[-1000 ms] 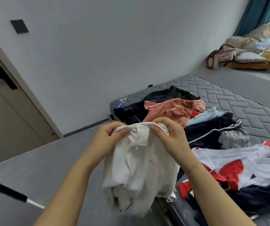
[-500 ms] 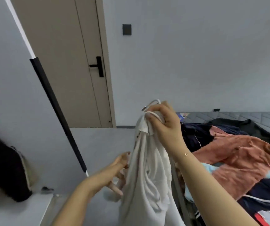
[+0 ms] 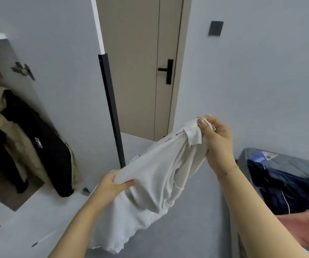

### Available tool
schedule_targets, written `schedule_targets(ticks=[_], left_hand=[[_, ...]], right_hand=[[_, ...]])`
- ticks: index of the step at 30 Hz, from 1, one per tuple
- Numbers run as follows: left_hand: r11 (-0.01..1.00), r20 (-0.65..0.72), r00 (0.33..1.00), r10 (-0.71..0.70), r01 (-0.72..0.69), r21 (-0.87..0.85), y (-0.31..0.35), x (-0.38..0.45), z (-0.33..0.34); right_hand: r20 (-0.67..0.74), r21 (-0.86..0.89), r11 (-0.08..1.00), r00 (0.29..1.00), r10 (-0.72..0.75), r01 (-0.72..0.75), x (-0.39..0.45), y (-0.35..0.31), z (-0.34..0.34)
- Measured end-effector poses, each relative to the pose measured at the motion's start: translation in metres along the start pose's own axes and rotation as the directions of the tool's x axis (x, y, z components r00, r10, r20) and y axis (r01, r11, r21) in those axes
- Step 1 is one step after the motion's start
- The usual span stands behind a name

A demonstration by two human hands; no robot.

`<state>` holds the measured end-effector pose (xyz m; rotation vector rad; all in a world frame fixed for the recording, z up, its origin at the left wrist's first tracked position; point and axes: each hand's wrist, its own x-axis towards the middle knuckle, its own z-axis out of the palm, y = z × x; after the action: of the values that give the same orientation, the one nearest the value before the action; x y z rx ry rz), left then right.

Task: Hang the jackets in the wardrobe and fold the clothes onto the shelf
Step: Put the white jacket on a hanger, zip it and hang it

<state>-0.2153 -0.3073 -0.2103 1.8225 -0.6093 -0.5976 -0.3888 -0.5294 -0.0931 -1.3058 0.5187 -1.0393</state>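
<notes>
We see two bare hands holding one soft white cotton garment (image 3: pixel 155 175) up in the air, above the grey floor (image 3: pixel 192 229). The right hand (image 3: pixel 218 144) is higher. Its fingers and thumb curl tight and pinch the top edge of the cloth. The left hand (image 3: pixel 110 187) is lower, and its fingers close round a bunched fold. The cloth hangs between them, near the dark jackets (image 3: pixel 38 146) hanging in the open wardrobe.

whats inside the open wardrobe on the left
A black jacket and a beige coat hang inside the wardrobe. They cover its back wall, and the rail is out of sight.
</notes>
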Motion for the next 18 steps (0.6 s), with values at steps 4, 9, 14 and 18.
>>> schedule_targets(ticks=[4,9,14,18], left_hand=[[0.974,-0.066,0.991,0.117,-0.128,-0.185,0.058,-0.008,-0.038],[0.961,-0.089,0.996,0.011,-0.035,-0.275,0.095,-0.007,-0.055],[0.982,-0.200,0.980,0.014,-0.051,-0.184,0.114,-0.026,-0.037],[0.987,-0.232,0.960,0.157,-0.147,0.061,0.141,-0.038,-0.017]], right_hand=[[0.064,-0.020,0.997,0.995,0.080,-0.079,0.054,0.016,0.007],[0.195,-0.154,0.988,0.980,0.036,-0.006,0.102,0.034,0.030],[0.690,-0.372,0.813,0.720,-0.081,0.448,0.093,0.054,0.054],[0.951,-0.187,0.819,0.309,0.013,0.543,0.053,0.077,0.093]])
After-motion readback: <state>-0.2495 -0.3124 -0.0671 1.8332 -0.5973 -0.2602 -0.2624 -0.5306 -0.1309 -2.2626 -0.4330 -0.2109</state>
